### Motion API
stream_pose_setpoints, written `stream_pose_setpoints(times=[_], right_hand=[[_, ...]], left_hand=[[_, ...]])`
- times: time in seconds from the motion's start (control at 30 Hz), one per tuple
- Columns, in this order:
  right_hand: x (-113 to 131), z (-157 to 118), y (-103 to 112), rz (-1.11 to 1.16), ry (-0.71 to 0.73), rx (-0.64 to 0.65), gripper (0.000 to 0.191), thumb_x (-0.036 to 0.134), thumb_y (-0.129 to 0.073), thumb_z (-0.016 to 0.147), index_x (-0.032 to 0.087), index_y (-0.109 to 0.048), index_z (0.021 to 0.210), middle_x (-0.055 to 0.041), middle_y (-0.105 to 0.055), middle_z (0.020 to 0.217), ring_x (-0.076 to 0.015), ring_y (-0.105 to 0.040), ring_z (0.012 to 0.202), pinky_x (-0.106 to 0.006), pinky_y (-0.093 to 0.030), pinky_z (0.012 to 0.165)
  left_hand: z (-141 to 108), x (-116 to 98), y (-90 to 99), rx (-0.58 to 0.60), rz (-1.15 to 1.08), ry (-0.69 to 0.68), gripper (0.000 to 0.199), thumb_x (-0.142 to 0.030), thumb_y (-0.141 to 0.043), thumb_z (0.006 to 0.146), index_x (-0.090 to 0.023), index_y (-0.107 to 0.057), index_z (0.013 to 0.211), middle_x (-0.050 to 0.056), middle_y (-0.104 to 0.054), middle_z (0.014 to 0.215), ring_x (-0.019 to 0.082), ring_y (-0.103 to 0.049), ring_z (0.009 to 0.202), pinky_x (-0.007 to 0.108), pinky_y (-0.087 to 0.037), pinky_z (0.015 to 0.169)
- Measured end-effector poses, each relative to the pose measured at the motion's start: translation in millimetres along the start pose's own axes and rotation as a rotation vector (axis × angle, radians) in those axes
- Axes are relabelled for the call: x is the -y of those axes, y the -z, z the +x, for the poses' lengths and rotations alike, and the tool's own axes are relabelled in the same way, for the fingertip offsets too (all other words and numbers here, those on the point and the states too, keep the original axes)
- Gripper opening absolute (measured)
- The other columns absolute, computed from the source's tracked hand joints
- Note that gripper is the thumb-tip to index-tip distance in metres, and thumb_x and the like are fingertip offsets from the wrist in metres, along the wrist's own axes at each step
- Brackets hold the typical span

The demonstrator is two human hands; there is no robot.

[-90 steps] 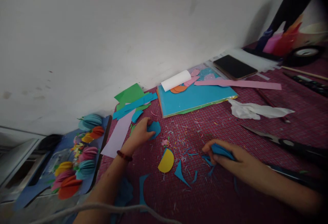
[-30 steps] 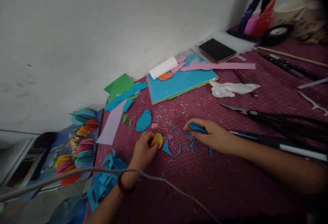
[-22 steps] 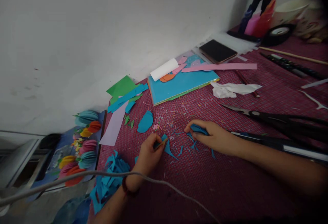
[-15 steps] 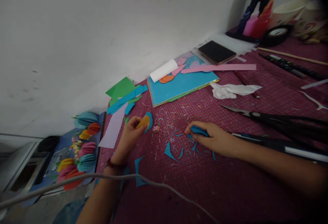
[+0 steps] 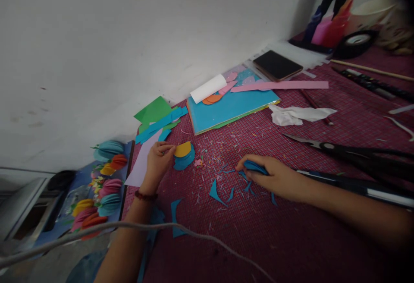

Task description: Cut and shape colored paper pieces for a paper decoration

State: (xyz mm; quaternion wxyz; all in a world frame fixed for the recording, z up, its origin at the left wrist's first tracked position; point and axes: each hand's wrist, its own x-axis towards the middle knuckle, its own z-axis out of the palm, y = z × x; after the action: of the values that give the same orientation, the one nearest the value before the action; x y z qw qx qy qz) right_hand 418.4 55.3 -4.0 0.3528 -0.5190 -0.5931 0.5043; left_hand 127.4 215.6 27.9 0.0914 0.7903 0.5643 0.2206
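Observation:
My left hand (image 5: 161,162) pinches the edge of a yellow paper piece (image 5: 183,149), which lies over rounded blue paper (image 5: 186,161) on the red checked cloth. In my right hand (image 5: 263,173) is a small bundle of folded blue paper (image 5: 255,168), gripped between thumb and fingers. Between the hands lie thin paper shreds and a pointed blue scrap (image 5: 216,193). Another curved blue scrap (image 5: 175,218) rests nearer me, right of my left wrist.
Scissors (image 5: 323,145) lie beyond my right forearm. Behind are blue sheets (image 5: 233,110), a phone (image 5: 277,65) and crumpled tissue (image 5: 299,114). Paper ornaments (image 5: 109,151) stand at the left. A grey cable (image 5: 168,226) crosses the foreground over my left forearm.
My left hand has shifted slightly left and turned, and more of the yellow piece and the rounded blue paper shows. My right hand still holds the blue bundle.

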Motion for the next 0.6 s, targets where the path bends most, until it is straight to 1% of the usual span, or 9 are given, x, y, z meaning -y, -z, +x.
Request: stream_pose_setpoints(times=[0.13,0.2,0.23,0.3,0.4,0.43,0.5,0.6], right_hand=[[-1,0,0,-0.013,0.007,0.004,0.02,0.019,-0.047,0.081,0.018,-0.061,0.095,0.002,-0.05,0.066,-0.011,-0.041,0.055,-0.023,-0.033,0.052],[-1,0,0,-0.012,0.004,0.004,0.02,0.019,-0.047,0.081,0.017,-0.061,0.096,0.0024,-0.049,0.065,-0.011,-0.04,0.054,-0.023,-0.032,0.051],[-1,0,0,-0.012,0.004,0.003,0.02,0.019,-0.048,0.081,0.017,-0.061,0.096,0.0023,-0.05,0.065,-0.011,-0.04,0.055,-0.023,-0.033,0.051],[-1,0,0,-0.007,0.008,0.001,0.02,0.018,-0.048,0.081,0.017,-0.061,0.096,0.0015,-0.052,0.067,-0.0113,-0.042,0.056,-0.023,-0.034,0.053],[-2,1,-1,0.011,0.008,-0.003,0.021,0.016,-0.048,0.08,0.017,-0.061,0.095,0.0009,-0.053,0.069,-0.0117,-0.043,0.058,-0.024,-0.034,0.054],[-2,1,-2,0.018,0.007,-0.005,0.021,0.015,-0.047,0.079,0.017,-0.061,0.095,0.0012,-0.052,0.068,-0.0115,-0.042,0.057,-0.023,-0.034,0.054],[-3,2,-3,0.036,0.016,-0.013,0.022,0.012,-0.046,0.078,0.017,-0.061,0.094,0.0016,-0.051,0.068,-0.0111,-0.041,0.057,-0.023,-0.033,0.053],[-5,3,-3,0.077,0.026,-0.028,0.023,0.01,-0.047,0.077,0.018,-0.061,0.093,0.0018,-0.052,0.069,-0.0108,-0.042,0.058,-0.023,-0.033,0.054]], left_hand=[[-10,6,1.8,-0.023,0.247,-0.112,0.024,-0.034,-0.054,0.078,-0.019,-0.072,0.072,0.007,-0.061,0.082,0.023,-0.057,0.087,0.035,-0.043,0.081],[-15,5,5.4,-0.027,0.215,-0.087,0.022,-0.033,-0.055,0.077,-0.018,-0.07,0.069,0.006,-0.061,0.077,0.021,-0.057,0.08,0.033,-0.043,0.074],[-16,3,8.3,-0.025,0.137,-0.039,0.021,-0.033,-0.056,0.076,-0.017,-0.068,0.069,0.005,-0.061,0.074,0.02,-0.057,0.074,0.03,-0.043,0.068],[-16,-5,14.9,-0.001,-0.108,0.074,0.02,-0.034,-0.059,0.075,-0.016,-0.065,0.069,0.002,-0.059,0.065,0.015,-0.053,0.061,0.026,-0.039,0.057],[-4,-23,19.3,0.052,-0.473,0.191,0.02,-0.035,-0.064,0.072,-0.016,-0.062,0.069,-0.003,-0.054,0.055,0.01,-0.045,0.048,0.022,-0.032,0.047],[3,-29,17.4,0.054,-0.555,0.211,0.019,-0.035,-0.066,0.07,-0.016,-0.062,0.069,-0.004,-0.052,0.053,0.008,-0.043,0.046,0.021,-0.031,0.046],[21,-41,7.8,0.06,-0.655,0.233,0.02,-0.034,-0.068,0.067,-0.016,-0.062,0.067,-0.005,-0.05,0.051,0.007,-0.04,0.043,0.021,-0.029,0.044],[49,-57,-15.4,0.113,-0.701,0.229,0.02,-0.034,-0.069,0.065,-0.014,-0.063,0.067,-0.004,-0.052,0.052,0.007,-0.041,0.044,0.021,-0.031,0.045]])
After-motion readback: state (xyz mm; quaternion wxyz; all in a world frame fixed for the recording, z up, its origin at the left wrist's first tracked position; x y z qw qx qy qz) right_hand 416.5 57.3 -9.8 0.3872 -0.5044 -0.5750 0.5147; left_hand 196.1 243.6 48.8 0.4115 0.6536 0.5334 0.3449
